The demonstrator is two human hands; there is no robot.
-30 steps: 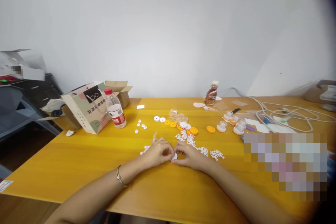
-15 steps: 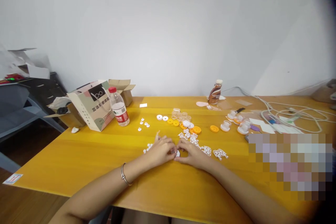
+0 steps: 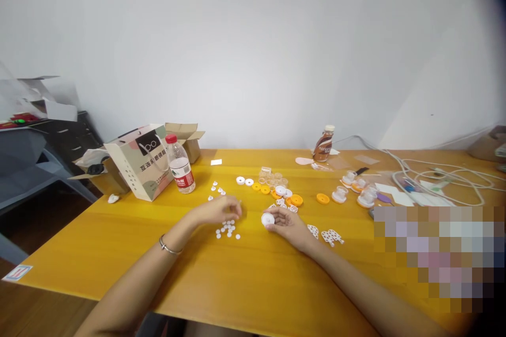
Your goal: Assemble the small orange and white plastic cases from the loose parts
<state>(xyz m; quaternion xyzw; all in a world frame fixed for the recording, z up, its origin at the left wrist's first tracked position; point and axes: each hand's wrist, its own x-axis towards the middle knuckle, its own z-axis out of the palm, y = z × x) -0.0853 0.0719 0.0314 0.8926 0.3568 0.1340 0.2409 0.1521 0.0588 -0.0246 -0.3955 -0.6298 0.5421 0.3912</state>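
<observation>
My right hand (image 3: 290, 227) holds a round white plastic disc (image 3: 268, 219) by its edge, between thumb and fingers, its ringed face turned towards me. To the left, my left hand (image 3: 221, 209) hovers over the table with its fingers bent downwards and close together. Its fingertips are blurred and partly hidden, so anything small in them does not show. Just below it lie several small white round pieces (image 3: 229, 229). Patterned white openwork pieces (image 3: 332, 237) lie beside and behind my right hand.
Beyond the hands are orange discs (image 3: 296, 200), white rings (image 3: 241, 180) and clear plastic cups (image 3: 265, 175). A water bottle (image 3: 181, 166) and paper bag (image 3: 138, 163) stand left. A coffee bottle (image 3: 323, 143), assembled clear-topped pieces (image 3: 367, 195) and white cables (image 3: 443, 174) are right.
My left hand has let go of the white disc and moved left over the small white pieces. My right hand keeps the disc, now turned so its face shows.
</observation>
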